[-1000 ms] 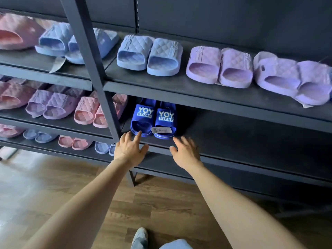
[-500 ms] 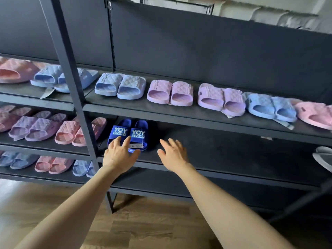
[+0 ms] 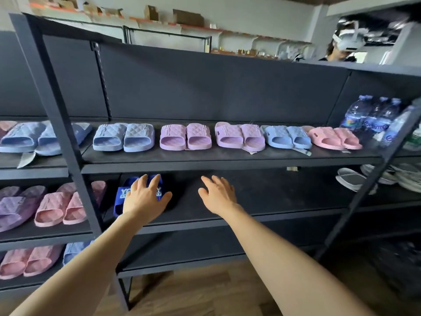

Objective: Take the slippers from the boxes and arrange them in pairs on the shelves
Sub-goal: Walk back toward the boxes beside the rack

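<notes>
Your left hand (image 3: 145, 198) is flat with fingers spread and holds nothing. It sits over the pair of dark blue rubber slippers with white lettering (image 3: 122, 195) and hides most of it, so contact can't be confirmed. That pair lies at the left end of the black metal middle shelf (image 3: 284, 199), toes toward the back panel, just right of the dark upright post (image 3: 66, 133). Your right hand (image 3: 218, 196) is also loose and splayed, palm down, empty, over bare shelf surface just right of the blue pair and near the front edge. On the black upper shelf (image 3: 227, 166), five pairs run left to right along the front edge: light blue quilted foam slippers (image 3: 124, 137), lilac quilted slippers (image 3: 185, 137), a second lilac pair (image 3: 239, 136), ribbed sky-blue slippers (image 3: 288, 138) and pink foam slippers (image 3: 335, 138). Clear plastic water bottles with blue labels (image 3: 364, 119) stand at that shelf's right end. In the left bay, at middle-shelf level, pink quilted slippers (image 3: 59, 208) lie beside purple quilted ones (image 3: 13, 206). White slippers (image 3: 348, 181) are in the right bay.
</notes>
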